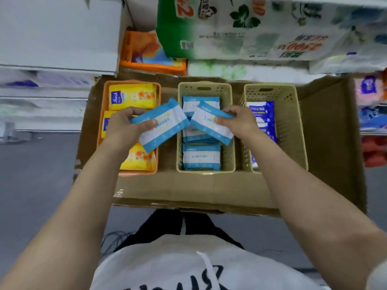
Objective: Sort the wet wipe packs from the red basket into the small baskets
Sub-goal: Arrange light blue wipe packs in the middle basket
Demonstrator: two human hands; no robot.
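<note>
We see the left hand (123,124) pinching one light-blue wipe pack (162,127) at its left end, thumb on top, fingers beneath. The right hand (238,122) pinches a second light-blue pack (209,124) by its right edge. Both packs tilt and hang above the middle beige basket (228,126), their inner corners almost meeting. That basket already holds more light-blue packs (201,156). To its left, the orange basket (100,122) carries yellow packs (133,96); to its right, another beige basket (291,126) holds dark-blue packs (262,114). All three baskets sit side by side on a flattened cardboard box (209,189), with shelves of packaged tissue (261,28) behind.
</note>
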